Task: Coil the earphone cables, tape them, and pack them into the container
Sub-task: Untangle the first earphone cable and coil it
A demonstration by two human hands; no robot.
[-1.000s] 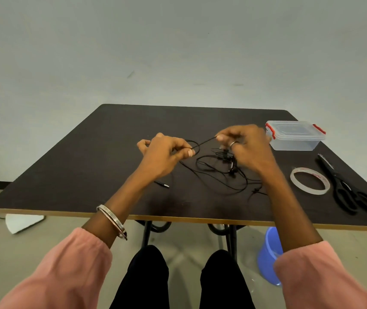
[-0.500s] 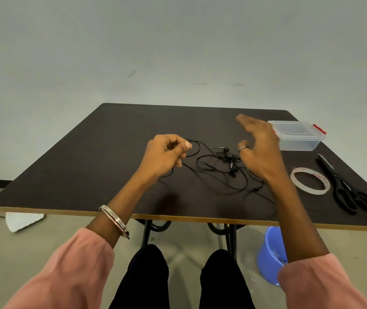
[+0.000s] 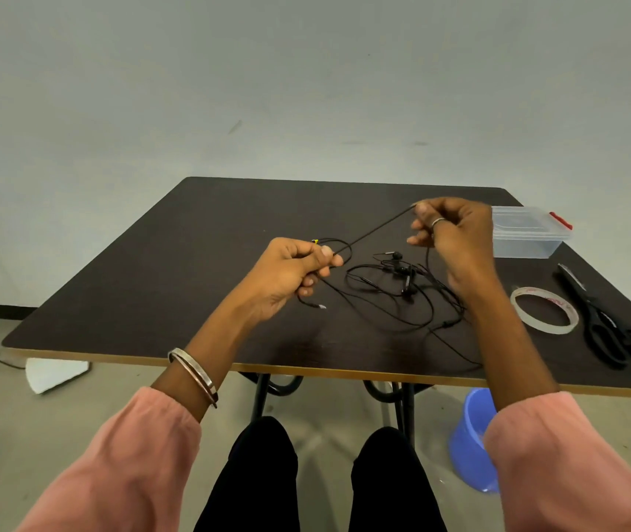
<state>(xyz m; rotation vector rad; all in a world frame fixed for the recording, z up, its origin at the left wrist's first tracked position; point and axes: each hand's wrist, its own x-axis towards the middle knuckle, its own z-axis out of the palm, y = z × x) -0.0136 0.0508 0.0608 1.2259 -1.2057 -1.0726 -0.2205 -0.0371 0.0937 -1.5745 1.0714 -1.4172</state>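
Black earphone cable (image 3: 377, 229) runs taut between my left hand (image 3: 290, 270) and right hand (image 3: 450, 232), both pinching it; coiling only begins, the rest lies tangled on the bench (image 3: 191, 263). Taping and the closed container (image 3: 528, 232) remain.

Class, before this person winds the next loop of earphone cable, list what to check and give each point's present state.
1. Left hand pinches the coil start: ok.
2. Right hand pinches the cable, stretched taut between the hands: ok.
3. Remaining cable untangled on the table: not ok.
4. Tape roll and scissors nearby: ok.
5. Container open: not ok, lid on.
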